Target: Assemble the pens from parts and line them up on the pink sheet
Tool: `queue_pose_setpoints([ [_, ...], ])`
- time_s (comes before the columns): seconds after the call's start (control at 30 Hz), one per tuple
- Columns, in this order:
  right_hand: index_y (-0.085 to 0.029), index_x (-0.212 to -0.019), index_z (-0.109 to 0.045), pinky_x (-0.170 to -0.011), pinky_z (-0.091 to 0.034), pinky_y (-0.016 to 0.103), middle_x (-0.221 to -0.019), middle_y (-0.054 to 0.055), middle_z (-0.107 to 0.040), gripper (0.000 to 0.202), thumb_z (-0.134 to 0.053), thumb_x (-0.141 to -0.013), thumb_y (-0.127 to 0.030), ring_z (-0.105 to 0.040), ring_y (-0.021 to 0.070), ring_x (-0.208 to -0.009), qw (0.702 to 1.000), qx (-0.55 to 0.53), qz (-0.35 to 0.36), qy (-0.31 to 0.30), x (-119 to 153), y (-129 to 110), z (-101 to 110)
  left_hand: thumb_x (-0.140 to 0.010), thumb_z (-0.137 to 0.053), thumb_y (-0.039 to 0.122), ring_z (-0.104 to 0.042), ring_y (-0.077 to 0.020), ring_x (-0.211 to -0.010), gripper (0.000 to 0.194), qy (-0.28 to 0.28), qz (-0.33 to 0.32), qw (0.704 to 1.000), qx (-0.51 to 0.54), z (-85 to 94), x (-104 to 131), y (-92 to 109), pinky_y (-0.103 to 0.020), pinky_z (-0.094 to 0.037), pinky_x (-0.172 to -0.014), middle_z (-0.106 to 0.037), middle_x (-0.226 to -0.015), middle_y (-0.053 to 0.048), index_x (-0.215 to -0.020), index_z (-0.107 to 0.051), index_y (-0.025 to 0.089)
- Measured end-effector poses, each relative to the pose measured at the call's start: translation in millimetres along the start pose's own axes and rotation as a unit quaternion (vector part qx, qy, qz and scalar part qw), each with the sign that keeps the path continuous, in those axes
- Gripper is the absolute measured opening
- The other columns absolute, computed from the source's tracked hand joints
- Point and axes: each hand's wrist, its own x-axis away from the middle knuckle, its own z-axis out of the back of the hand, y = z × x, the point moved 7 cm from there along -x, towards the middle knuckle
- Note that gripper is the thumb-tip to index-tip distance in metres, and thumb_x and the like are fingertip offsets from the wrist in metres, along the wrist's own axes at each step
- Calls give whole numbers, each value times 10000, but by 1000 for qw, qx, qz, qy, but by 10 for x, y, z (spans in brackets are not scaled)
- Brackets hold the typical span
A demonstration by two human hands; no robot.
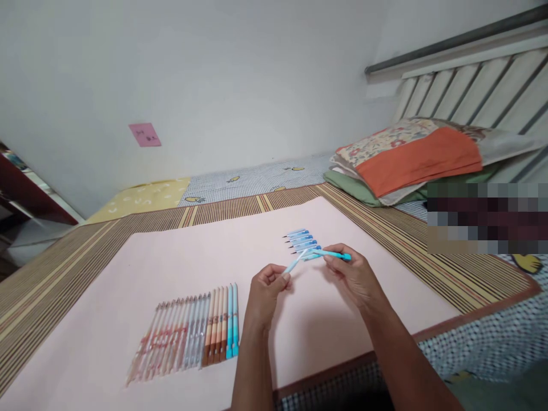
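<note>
My left hand [270, 283] pinches a pale blue pen piece [293, 263] that slants up to the right. My right hand [347, 268] grips a turquoise pen part [338, 254], its thick end pointing right. The inner ends of the two pieces meet or overlap between my hands. Just beyond them, several blue pens with dark tips [297, 233] lie stacked in a short column. At the lower left, a row of pens lies side by side: clear ones with red marks [165, 337], brown and peach ones [217, 322], and turquoise ones [232, 319] nearest my left hand.
A large pale pink sheet [205, 257] covers a striped mat [55, 285]. Folded orange and green bedding [422, 160] is piled at the right, before a white radiator [483, 85]. A pink note [145, 135] sticks to the wall.
</note>
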Motion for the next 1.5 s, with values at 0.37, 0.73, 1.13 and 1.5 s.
queue_pose_setpoints([
  [0.37, -184, -865, -709, -528, -317, 245, -600, -49, -512, 295, -851, -665, -350, -421, 102, -563, 995, 76, -5, -64, -46, 77, 166, -757, -736, 292, -507, -135, -670, 137, -30, -21, 995, -91, -57, 24, 42, -256, -370, -677, -600, -661, 12, -797, -710, 164],
  [0.73, -183, -847, -708, -515, -315, 245, -562, -58, -502, 288, -829, -658, -364, -428, 106, -536, 982, 143, -46, -119, 8, 47, 60, -778, -718, 319, -510, -164, -685, 156, -28, -23, 986, -162, -2, 36, 92, -268, -363, -658, -604, -673, 3, -840, -758, 181],
  [1.13, -182, -876, -737, -625, -472, 278, -680, 0, -619, 340, -855, -680, -434, -554, 134, -643, 986, -49, -75, -139, 83, 227, -301, -872, -641, 529, -557, -159, -527, 428, -127, 27, 990, -62, -145, 95, 9, -284, -430, -648, -629, -537, -32, -888, -758, 118],
  [1.5, -193, -888, -764, -649, -498, 298, -673, 3, -610, 358, -846, -684, -474, -563, 145, -652, 987, -17, -51, -149, 91, 111, -304, -875, -560, 650, -517, -151, -443, 544, -170, 62, 983, -18, -247, 156, -46, -294, -430, -619, -598, -462, -27, -835, -733, 136],
])
